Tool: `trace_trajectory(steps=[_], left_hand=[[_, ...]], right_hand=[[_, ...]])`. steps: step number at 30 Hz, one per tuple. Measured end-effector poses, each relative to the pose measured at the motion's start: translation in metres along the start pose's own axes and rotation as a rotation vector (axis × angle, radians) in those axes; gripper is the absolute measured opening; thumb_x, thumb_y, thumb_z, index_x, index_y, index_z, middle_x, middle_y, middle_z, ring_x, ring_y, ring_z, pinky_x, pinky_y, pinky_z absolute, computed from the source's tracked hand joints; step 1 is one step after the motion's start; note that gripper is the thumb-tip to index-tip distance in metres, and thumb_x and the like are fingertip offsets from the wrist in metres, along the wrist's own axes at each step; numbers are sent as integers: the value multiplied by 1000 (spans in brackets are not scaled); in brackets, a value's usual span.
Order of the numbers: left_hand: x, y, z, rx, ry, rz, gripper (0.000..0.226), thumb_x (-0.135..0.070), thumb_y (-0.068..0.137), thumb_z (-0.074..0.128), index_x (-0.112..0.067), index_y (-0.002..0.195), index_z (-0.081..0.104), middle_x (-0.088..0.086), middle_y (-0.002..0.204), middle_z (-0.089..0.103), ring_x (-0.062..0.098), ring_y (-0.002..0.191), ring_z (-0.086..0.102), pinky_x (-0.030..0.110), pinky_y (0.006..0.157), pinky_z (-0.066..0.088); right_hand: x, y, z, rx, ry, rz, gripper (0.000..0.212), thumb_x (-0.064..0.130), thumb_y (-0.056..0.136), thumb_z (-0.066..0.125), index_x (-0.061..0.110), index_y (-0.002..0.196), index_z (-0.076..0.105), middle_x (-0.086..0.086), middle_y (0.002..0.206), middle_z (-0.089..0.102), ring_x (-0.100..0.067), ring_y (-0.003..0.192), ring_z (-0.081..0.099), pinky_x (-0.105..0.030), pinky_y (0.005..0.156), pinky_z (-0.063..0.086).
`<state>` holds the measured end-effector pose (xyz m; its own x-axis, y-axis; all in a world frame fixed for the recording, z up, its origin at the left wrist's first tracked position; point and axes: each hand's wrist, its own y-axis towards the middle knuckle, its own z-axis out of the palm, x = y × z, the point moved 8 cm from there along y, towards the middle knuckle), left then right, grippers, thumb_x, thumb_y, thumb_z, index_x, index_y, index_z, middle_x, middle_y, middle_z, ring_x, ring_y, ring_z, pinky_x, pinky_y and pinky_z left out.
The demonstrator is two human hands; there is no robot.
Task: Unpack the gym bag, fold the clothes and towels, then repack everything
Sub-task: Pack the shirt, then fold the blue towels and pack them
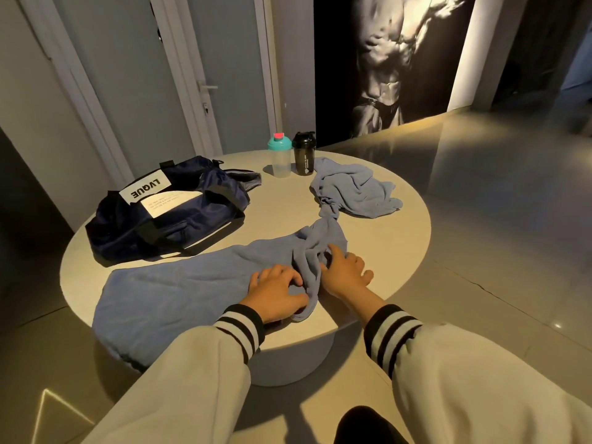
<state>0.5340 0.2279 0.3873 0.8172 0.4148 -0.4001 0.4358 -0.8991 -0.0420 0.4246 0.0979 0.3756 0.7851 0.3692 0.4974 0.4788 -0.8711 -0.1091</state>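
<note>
A person's left hand point(277, 291) grips the bunched middle of a blue towel point(179, 290) on a round tabletop point(394, 238), fingers curled round the cloth. The right hand point(344, 272) lies spread against the same bunch. A fold hides its thumb, so whether it pinches cannot be told. The towel's near end hangs over the edge. A navy gym bag point(166, 213) (white label up) lies far left. A teal-lidded shaker point(280, 157) and a black shaker point(303, 154) stand just behind a crumpled blue heap point(355, 187), possibly the same towel's far end.
</note>
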Motion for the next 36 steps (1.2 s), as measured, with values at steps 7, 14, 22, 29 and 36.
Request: trace_trajectory(steps=[7, 14, 22, 29, 36], left_hand=[[-12, 15, 8, -95, -178, -16, 44, -43, 106, 37, -34, 149, 37, -2, 153, 44, 21, 141, 36, 45, 121, 20], [-10, 19, 27, 14, 193, 34, 66, -54, 104, 31, -33, 161, 3, -4, 169, 7, 18, 155, 2, 48, 124, -1], [-34, 32, 38, 124, 256, 87, 67, -71, 99, 16, -47, 157, -6, -10, 169, -4, 21, 156, -8, 56, 122, -5], [-70, 36, 56, 247, 318, 228, 57, -64, 103, 19, -50, 157, 5, -12, 169, -7, 22, 155, -11, 56, 123, -7], [-94, 26, 41, 309, -221, 182, 47, -52, 107, 28, -32, 142, 54, -12, 152, 48, 11, 147, 32, 46, 125, 10]], right_hand=[[29, 11, -15, -156, 489, -276, 17, 0, 92, 49, -6, 92, 65, -31, 94, 59, -31, 78, 48, -40, 71, 39], [41, 18, 11, 43, 325, -346, 44, 27, 96, 45, 30, 139, 52, -8, 125, 62, -29, 105, 55, -40, 93, 45], [-22, 10, -64, -410, 1122, -70, 19, 33, 105, 42, 18, 111, 52, -1, 105, 52, -18, 91, 53, -29, 76, 45], [-76, 15, -47, -180, 75, 126, 45, 35, 95, 51, 24, 138, 43, -20, 159, 9, -43, 148, -3, -57, 121, 6], [-66, 2, -69, -384, 336, -81, 48, 5, 96, 44, 19, 141, 44, -10, 147, 33, -36, 123, 48, -41, 106, 38]])
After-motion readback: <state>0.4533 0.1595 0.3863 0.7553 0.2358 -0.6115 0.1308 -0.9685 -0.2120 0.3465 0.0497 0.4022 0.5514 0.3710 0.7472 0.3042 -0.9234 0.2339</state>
